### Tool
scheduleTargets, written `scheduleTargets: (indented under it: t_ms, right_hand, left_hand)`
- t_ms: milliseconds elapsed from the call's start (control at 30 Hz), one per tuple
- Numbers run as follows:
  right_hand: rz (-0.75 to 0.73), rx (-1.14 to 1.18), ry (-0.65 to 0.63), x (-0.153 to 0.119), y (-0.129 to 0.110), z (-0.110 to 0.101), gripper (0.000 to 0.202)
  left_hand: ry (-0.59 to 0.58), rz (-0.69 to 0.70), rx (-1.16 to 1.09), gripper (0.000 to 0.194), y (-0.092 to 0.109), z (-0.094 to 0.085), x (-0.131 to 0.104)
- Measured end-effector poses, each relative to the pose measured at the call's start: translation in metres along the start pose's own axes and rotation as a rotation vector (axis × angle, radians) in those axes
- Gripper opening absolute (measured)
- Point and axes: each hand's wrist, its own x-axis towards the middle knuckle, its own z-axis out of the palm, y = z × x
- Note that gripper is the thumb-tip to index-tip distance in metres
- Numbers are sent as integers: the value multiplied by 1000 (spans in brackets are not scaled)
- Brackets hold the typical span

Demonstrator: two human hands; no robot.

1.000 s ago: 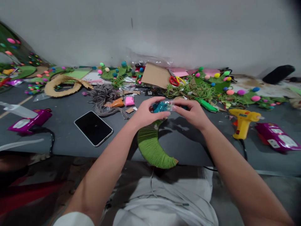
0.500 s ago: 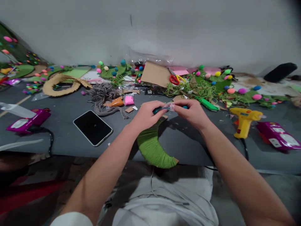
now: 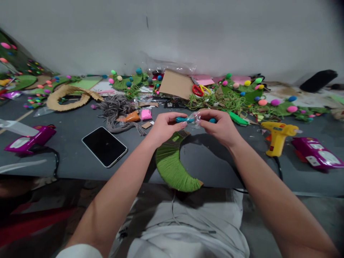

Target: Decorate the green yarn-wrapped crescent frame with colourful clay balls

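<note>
Both hands meet above the table's middle, holding a small clear plastic packet (image 3: 194,117) with teal, clay-like stuff (image 3: 182,119) in it. My left hand (image 3: 167,125) pinches the teal end between thumb and fingers. On the other side, my right hand (image 3: 219,125) is closed on the plastic, and a bit of teal (image 3: 212,120) shows by its fingers. Just below lies a crescent (image 3: 176,166) wound with green yarn, with bare cardboard at its tips. A pink packet (image 3: 146,114) and an orange packet (image 3: 132,116) lie left of my hands.
A phone (image 3: 104,146) and grey yarn (image 3: 118,109) lie to the left, near a tan ring (image 3: 55,100). Rightward are a green brush (image 3: 238,118), a yellow glue gun (image 3: 276,134) and a purple power strip (image 3: 317,153). Red scissors (image 3: 197,90) rest by cardboard (image 3: 176,84) behind.
My left hand's fingers have shifted, so more of the teal stuff shows between the hands. The view has moved slightly; the things on the table stay put.
</note>
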Motion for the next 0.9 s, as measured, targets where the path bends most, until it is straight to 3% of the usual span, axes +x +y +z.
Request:
scheduleTargets:
  t_ms: [167,400,667,900]
  right_hand:
    - [-25,-2,-27,-3,-3,4,17]
    - [-139,-158,96,5,4,-5,13]
    - [-194,-155,-100,4,4,-9,24]
    - [-217,-240,-129,1,6,1,32]
  left_hand:
    - [15,34,-4,33,-2,2,3]
    - [-72,-11,-116,43,9,-6,-2]
    - [-55,-54,-67,47,4,-6,-1]
    - [-132,-90,-86,51,-2,-2,2]
